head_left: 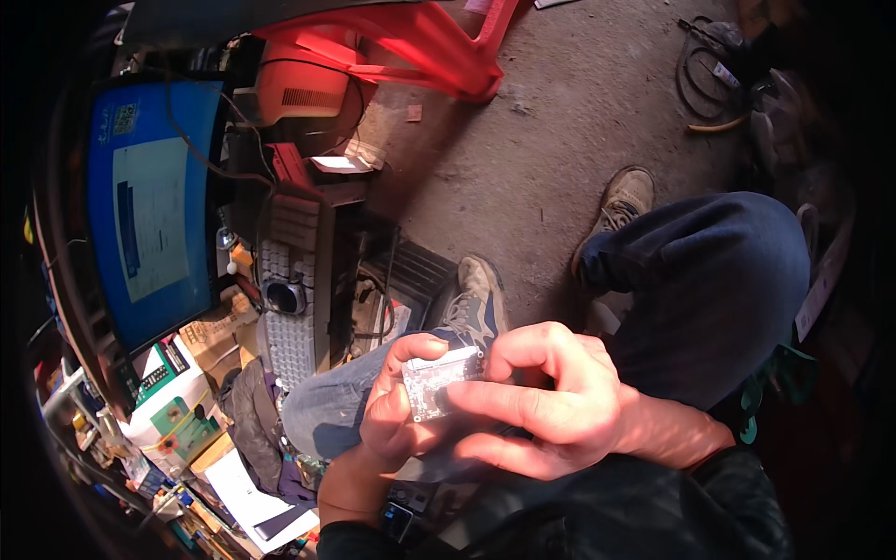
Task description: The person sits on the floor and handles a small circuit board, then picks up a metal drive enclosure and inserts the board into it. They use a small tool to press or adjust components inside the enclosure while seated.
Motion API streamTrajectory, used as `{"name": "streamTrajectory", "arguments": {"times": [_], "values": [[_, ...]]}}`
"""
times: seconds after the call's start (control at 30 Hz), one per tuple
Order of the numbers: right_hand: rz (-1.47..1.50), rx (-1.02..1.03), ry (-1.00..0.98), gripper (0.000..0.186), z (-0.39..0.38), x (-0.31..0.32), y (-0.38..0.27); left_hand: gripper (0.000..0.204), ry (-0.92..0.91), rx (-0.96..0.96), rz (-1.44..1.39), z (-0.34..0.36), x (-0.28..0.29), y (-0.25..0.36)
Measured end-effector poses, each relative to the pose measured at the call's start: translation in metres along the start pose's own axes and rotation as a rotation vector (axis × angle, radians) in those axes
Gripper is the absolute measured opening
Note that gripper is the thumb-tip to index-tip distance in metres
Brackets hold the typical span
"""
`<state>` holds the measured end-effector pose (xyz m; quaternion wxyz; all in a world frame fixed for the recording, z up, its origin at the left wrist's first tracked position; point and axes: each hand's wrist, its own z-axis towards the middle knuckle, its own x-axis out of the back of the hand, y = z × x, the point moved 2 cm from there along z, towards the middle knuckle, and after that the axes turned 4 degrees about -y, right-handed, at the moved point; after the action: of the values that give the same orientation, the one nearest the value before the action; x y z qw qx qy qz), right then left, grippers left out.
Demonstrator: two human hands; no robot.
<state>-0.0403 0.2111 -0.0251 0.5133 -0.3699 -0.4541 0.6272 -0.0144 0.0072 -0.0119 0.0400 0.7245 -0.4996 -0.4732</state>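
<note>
In the head view, my left hand (393, 415) grips a small square circuit board (434, 378) with light-coloured parts, held just above my lap. My right hand (551, 401) is on the board from the right: one finger bends at its upper right edge and another lies across its face, while lower fingers curl beneath. Fine details on the board are washed out by glare. Behind my hands are my jeans-covered left leg (327, 401) and a sneaker (471, 294).
A monitor (154, 233) with a blue screen stands left, beside a keyboard (285, 345) bearing a round dark device (284, 297). A red plastic stool (420, 47) is at the top, coiled cables (700, 84) top right on the concrete floor (569, 121). Papers and boxes (168, 420) clutter the lower left.
</note>
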Motion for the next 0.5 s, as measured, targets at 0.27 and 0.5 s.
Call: {"name": "streamTrajectory", "arguments": {"times": [0.27, 0.5], "values": [[-0.217, 0.148, -0.035, 0.034, -0.0016, -0.0043, 0.0050, 0.060, 0.043, -0.027, 0.141, 0.0017, 0.0015, 0.0016], [-0.274, 0.147, -0.033, 0.033, -0.0040, -0.0044, 0.0012, 0.059, 0.011, -0.010, 0.080, -0.0004, -0.0003, 0.0001]]}}
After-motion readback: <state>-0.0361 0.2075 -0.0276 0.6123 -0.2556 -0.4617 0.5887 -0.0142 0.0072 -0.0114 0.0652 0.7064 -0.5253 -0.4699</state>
